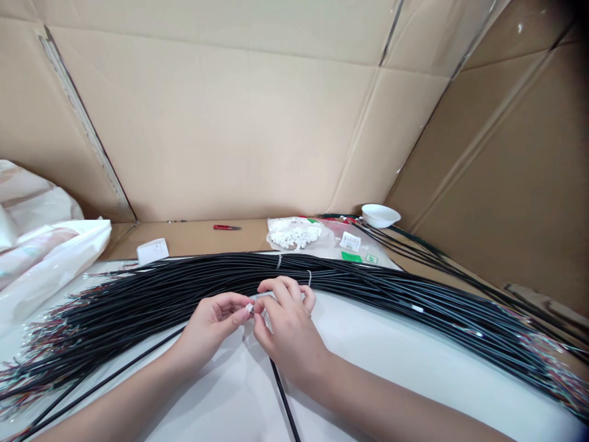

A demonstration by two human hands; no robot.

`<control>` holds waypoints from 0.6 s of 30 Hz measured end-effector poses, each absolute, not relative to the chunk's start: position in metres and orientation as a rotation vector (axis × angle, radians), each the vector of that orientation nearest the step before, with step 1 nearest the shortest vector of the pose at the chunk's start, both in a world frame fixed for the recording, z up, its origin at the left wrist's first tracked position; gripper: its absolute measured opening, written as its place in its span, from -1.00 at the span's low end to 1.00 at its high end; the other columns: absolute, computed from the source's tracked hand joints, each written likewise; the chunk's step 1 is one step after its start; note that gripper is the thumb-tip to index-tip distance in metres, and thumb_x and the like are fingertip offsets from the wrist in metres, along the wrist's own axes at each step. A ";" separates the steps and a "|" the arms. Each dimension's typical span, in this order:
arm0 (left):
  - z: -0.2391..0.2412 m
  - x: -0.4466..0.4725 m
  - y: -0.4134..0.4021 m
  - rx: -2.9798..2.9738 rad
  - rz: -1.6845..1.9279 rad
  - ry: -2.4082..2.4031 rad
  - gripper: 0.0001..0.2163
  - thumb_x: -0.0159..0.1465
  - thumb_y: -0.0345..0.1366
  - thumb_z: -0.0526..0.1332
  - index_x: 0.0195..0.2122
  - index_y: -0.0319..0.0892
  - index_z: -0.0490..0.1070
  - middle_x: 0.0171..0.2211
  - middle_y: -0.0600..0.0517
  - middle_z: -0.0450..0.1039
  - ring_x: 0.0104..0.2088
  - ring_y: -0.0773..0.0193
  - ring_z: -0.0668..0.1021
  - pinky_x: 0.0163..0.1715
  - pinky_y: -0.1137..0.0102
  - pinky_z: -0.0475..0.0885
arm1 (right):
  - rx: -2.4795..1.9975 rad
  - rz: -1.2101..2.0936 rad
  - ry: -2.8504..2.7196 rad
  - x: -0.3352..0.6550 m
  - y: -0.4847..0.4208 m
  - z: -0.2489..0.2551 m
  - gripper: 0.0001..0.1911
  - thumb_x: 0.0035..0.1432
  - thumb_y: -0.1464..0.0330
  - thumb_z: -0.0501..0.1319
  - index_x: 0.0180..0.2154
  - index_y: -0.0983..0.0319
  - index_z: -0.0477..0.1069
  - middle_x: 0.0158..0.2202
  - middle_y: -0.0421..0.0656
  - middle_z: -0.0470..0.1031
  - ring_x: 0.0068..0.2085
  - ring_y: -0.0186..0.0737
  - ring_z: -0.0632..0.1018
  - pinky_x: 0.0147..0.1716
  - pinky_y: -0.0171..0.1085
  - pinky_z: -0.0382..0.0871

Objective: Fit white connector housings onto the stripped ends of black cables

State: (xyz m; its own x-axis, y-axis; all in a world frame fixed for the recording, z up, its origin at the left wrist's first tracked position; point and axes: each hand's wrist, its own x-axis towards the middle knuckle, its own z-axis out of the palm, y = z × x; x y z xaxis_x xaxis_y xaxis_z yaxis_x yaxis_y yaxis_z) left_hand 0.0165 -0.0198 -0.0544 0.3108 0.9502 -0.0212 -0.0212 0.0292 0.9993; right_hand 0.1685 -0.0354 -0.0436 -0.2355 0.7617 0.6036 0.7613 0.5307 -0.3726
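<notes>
Between thumb and forefinger, my left hand [217, 319] pinches a small white connector [249, 307]. Close against its right side, my right hand [288, 325] has its fingers pinched at the end of a black cable [283, 393]; the thin wires there are mostly hidden by the fingers. That cable runs down toward the bottom edge of the view. Just beyond both hands lies a thick bundle of black cables [184, 279], tied with pale ties, with coloured wire ends fanned out at the left and right.
Behind the bundle are a bag of small white connectors [294, 234], red-handled snips [225, 228], a white bowl [381, 216], a white label [351, 240] and a paper slip [153, 251]. White plastic bags [50, 252] sit at left. Cardboard walls [230, 123] enclose the back and right.
</notes>
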 end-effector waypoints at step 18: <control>-0.048 0.016 -0.019 1.128 1.044 1.002 -0.86 0.04 -0.30 0.28 -0.36 -0.18 0.49 -0.42 0.02 0.54 -0.38 0.28 0.49 -0.31 0.42 0.33 | -1.273 0.166 -1.988 0.172 -0.037 -0.035 -0.95 0.03 0.43 0.10 -0.38 0.21 0.30 -0.19 -0.16 0.34 -0.08 -0.17 0.27 -0.15 -0.14 -0.01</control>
State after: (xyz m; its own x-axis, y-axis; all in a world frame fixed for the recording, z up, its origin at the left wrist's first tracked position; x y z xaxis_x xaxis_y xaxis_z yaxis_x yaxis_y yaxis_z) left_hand 0.0162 -0.0195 -0.0483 0.2155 0.9727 -0.0864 -0.1260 0.1154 0.9853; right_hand 0.1718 -0.0368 -0.0347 -0.2183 0.8238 0.5231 0.7259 0.4953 -0.4771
